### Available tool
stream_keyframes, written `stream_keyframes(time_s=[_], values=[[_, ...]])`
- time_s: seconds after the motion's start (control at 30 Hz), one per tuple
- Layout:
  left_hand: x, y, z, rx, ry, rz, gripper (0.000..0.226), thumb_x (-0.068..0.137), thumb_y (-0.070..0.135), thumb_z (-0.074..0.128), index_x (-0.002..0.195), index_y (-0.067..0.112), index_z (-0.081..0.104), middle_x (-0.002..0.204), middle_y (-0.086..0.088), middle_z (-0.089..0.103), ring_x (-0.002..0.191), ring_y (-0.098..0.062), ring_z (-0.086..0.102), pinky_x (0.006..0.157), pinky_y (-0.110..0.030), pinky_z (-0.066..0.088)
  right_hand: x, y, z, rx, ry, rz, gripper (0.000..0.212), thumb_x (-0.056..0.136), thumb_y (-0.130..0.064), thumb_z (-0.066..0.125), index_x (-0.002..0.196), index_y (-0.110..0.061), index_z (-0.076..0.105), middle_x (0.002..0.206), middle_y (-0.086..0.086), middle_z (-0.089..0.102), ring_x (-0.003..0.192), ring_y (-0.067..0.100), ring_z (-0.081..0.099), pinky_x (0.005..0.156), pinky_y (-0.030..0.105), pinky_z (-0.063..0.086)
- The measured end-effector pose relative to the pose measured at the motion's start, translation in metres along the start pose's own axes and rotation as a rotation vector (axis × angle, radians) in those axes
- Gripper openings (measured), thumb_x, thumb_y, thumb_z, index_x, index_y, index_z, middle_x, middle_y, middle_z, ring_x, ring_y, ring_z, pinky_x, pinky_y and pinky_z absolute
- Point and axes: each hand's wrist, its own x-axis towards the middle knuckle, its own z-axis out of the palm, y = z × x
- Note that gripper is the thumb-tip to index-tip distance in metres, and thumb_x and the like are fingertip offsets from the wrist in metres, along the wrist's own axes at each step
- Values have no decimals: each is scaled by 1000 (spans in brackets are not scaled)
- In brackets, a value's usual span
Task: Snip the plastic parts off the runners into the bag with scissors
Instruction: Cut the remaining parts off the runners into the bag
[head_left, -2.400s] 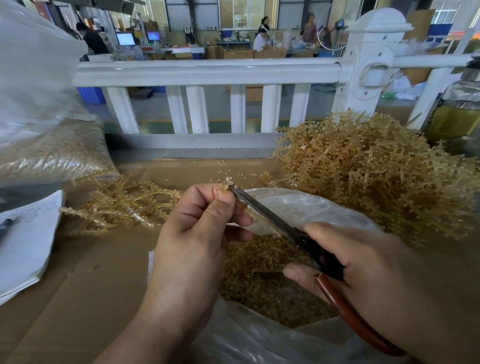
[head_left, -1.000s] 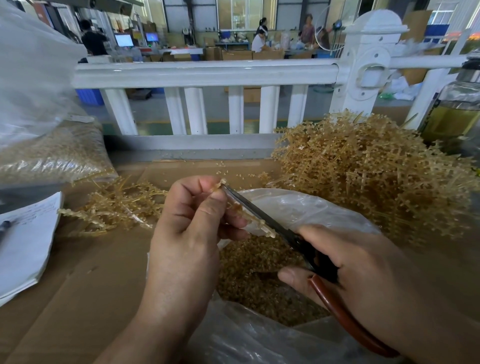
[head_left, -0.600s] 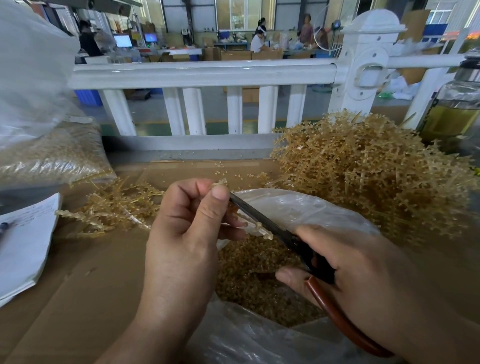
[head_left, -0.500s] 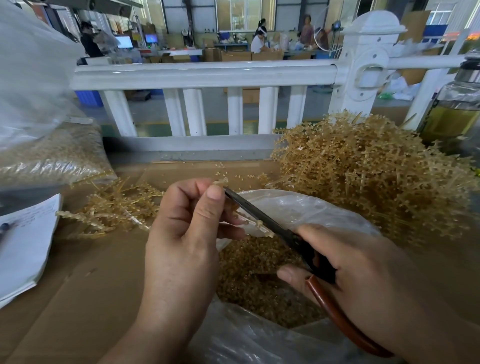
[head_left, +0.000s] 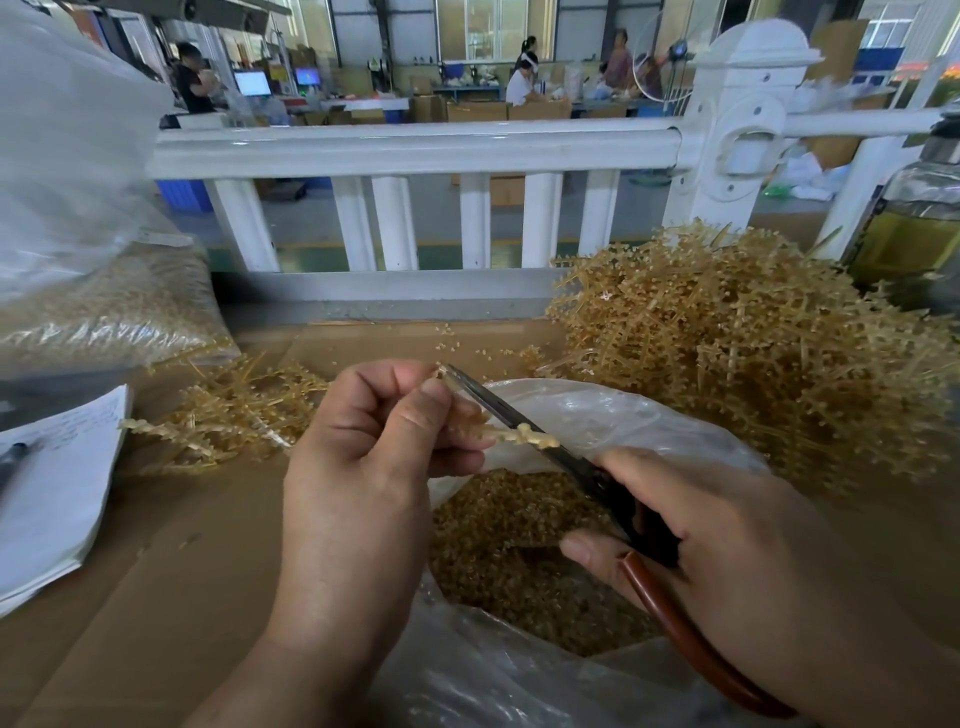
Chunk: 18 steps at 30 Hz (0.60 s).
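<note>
A thin tan plastic runner (head_left: 535, 436) pokes from the left hand (head_left: 363, 467), pinched between thumb and curled fingers, mostly hidden there. Black-bladed scissors (head_left: 511, 410) with a red-brown handle cross it, gripped by the right hand (head_left: 727, 551), whose wrist the frame cuts off. Beneath gapes a clear plastic bag (head_left: 649, 421) of snipped tan bits (head_left: 509, 540); a tangled heap of tan runners (head_left: 753, 353) sits beyond.

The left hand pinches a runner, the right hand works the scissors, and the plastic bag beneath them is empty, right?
Not quite. The head view shows the bag is not empty: it holds a layer of small tan parts. The rest stands: the left hand pinches the runner and the right hand works the scissors.
</note>
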Motion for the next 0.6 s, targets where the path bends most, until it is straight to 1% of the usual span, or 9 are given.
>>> stream_keyframes(time_s=[0.1,0.17,0.23,0.3,0.37,0.4,0.47,0.6], values=[[2,1,0,-142,-52,-112,12,93,24,65,82,23,68,84,-9,70,77,-19,68,65,-27,55,0,-2,0,-5,9,-2,47,81,-75,40,103,-40,61,61,-28,41,54,-9,44,51,11,25],[3,2,1,-261,-84,-189,13,92,23,63,81,21,67,82,-7,67,75,-16,64,64,-29,54,0,-3,0,8,13,0,49,80,-75,40,101,-37,64,60,-28,40,53,-9,43,51,12,24],[5,2,1,-354,-85,-256,12,90,22,60,81,20,67,81,-6,66,72,-16,64,65,-29,54,1,-4,1,17,15,-2,49,80,-75,40,97,-35,64,59,-27,39,52,-8,43,51,12,24],[6,3,2,-416,-79,-300,11,91,21,59,83,17,66,79,-5,66,69,-14,64,63,-27,53,1,-4,0,27,22,-13,49,79,-73,42,95,-34,66,60,-28,39,55,-7,45,52,15,30],[6,4,2,-448,-69,-324,10,91,20,59,86,15,66,76,-2,66,66,-12,63,58,-23,52,0,-4,1,23,26,-25,50,80,-73,42,98,-33,67,66,-28,45,65,-2,53,57,23,43],[7,4,2,-457,-64,-330,9,91,20,60,87,15,66,75,-1,66,65,-10,62,57,-22,51,0,-5,1,14,27,-27,51,80,-74,41,99,-34,67,69,-26,49,68,1,55,58,25,46],[7,4,2,-473,-59,-339,8,91,20,60,90,14,66,74,-1,65,64,-10,62,57,-22,49,-1,-5,1,-5,33,-30,50,81,-73,41,99,-35,67,69,-25,52,65,-1,55,55,19,45],[8,3,1,-487,-61,-351,10,87,24,64,93,15,66,77,-1,64,68,-11,62,62,-25,48,0,-4,2,-13,18,-10,50,81,-75,41,95,-34,65,63,-25,49,56,-5,50,50,17,38]])
